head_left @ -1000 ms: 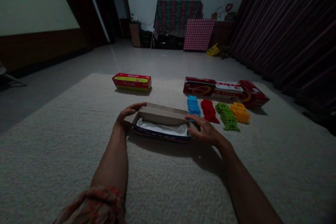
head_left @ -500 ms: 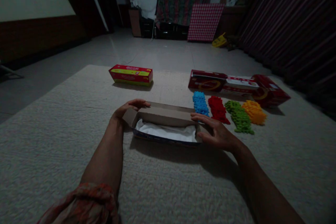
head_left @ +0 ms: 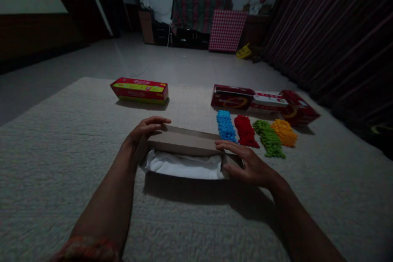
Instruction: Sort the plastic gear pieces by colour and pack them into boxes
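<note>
A long cardboard box (head_left: 187, 141) with its lid flap raised is in front of me, its brown inside showing. White cloth-like or paper-like lining (head_left: 184, 166) lies in it. My left hand (head_left: 144, 131) grips the box's left end, fingers over the flap edge and thumb hidden. My right hand (head_left: 248, 163) holds the right end, with fingers and thumb around the end flap. Just behind the right hand lie piles of plastic pieces: blue (head_left: 226, 126), red (head_left: 246, 132), green (head_left: 269, 139) and orange (head_left: 284, 132).
On the pale quilted mat (head_left: 190, 229), a red and yellow box (head_left: 139, 91) stands at the far left. Dark red boxes (head_left: 233, 97) form a row behind the coloured piles. Farther back are a cloth-covered stand (head_left: 202, 6) and a checked cloth (head_left: 227, 30); a curtain (head_left: 322, 24) hangs at right.
The box has tipped, so more of its inside and lining faces me and its dark front side no longer shows. Both hands stay on its ends. The view has shifted slightly right.
</note>
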{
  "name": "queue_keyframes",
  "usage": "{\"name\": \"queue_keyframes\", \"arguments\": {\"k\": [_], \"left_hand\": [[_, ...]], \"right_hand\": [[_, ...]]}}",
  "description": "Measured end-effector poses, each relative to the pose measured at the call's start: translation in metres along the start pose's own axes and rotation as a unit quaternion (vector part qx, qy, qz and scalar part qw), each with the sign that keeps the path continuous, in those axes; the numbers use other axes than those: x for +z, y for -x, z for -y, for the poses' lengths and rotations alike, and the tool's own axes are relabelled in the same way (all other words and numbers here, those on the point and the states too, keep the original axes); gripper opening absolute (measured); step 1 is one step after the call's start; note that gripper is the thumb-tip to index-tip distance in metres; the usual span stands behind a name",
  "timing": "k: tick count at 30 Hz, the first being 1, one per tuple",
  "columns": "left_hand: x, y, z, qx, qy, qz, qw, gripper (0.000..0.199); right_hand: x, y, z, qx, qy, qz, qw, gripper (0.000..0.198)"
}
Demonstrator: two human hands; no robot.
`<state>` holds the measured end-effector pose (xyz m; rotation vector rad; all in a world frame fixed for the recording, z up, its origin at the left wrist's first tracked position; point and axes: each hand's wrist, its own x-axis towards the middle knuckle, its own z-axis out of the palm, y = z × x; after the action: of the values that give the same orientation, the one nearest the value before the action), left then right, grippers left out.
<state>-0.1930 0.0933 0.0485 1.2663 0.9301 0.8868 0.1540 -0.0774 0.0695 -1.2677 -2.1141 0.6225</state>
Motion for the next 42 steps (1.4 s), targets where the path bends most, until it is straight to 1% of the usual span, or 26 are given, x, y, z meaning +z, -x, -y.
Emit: {"name": "queue_keyframes", "arguments": {"k": [2, 3, 5, 7, 8, 9, 11, 13, 19, 24, 29, 35, 40, 42], "left_hand": [[0.002, -0.003, 0.004, -0.017, -0.026, -0.005, 0.999, 0.030], [0.002, -0.004, 0.005, -0.025, -0.038, -0.008, 0.999, 0.029], [0.001, -0.007, 0.009, -0.042, -0.058, -0.010, 0.997, 0.029], [-0.002, -0.010, 0.012, -0.054, -0.071, -0.008, 0.996, 0.029], [-0.003, -0.012, 0.013, -0.057, -0.073, -0.003, 0.996, 0.029], [-0.005, -0.013, 0.014, -0.058, -0.076, 0.002, 0.995, 0.028], [-0.008, -0.016, 0.016, -0.057, -0.082, 0.012, 0.995, 0.026], [-0.009, -0.018, 0.017, -0.053, -0.089, 0.018, 0.994, 0.025], [-0.009, -0.017, 0.018, -0.055, -0.094, 0.000, 0.994, 0.030], [-0.004, -0.012, 0.015, -0.059, -0.088, 0.001, 0.994, 0.026], [0.002, -0.006, 0.009, -0.061, -0.081, -0.012, 0.995, 0.026], [-0.002, -0.013, 0.011, -0.057, -0.101, -0.003, 0.993, 0.023], [-0.003, -0.015, 0.013, -0.066, -0.095, -0.003, 0.993, 0.023], [-0.002, -0.013, 0.011, -0.068, -0.097, -0.005, 0.993, 0.024]], "right_hand": [[-0.003, -0.002, -0.001, 0.008, -0.021, -0.012, 1.000, 0.038], [-0.005, -0.003, -0.003, 0.015, -0.028, -0.031, 0.999, 0.034], [-0.010, -0.006, -0.012, 0.034, -0.015, -0.094, 0.995, 0.032], [-0.014, -0.008, -0.024, 0.054, 0.043, -0.166, 0.984, 0.028], [-0.016, -0.008, -0.032, 0.062, 0.081, -0.190, 0.976, 0.025], [-0.017, -0.008, -0.039, 0.067, 0.119, -0.201, 0.970, 0.023], [-0.016, -0.006, -0.051, 0.074, 0.181, -0.189, 0.962, 0.021], [-0.011, -0.004, -0.059, 0.081, 0.221, -0.169, 0.957, 0.022], [0.002, -0.001, -0.064, 0.098, 0.292, -0.154, 0.939, 0.030], [0.004, 0.000, -0.067, 0.097, 0.311, -0.127, 0.937, 0.034], [0.006, -0.001, -0.070, 0.095, 0.321, -0.135, 0.932, 0.030], [0.011, -0.004, -0.072, 0.095, 0.318, -0.142, 0.933, 0.023], [0.013, -0.006, -0.070, 0.083, 0.320, -0.136, 0.934, 0.034], [0.014, -0.008, -0.069, 0.087, 0.326, -0.131, 0.932, 0.035]]}}
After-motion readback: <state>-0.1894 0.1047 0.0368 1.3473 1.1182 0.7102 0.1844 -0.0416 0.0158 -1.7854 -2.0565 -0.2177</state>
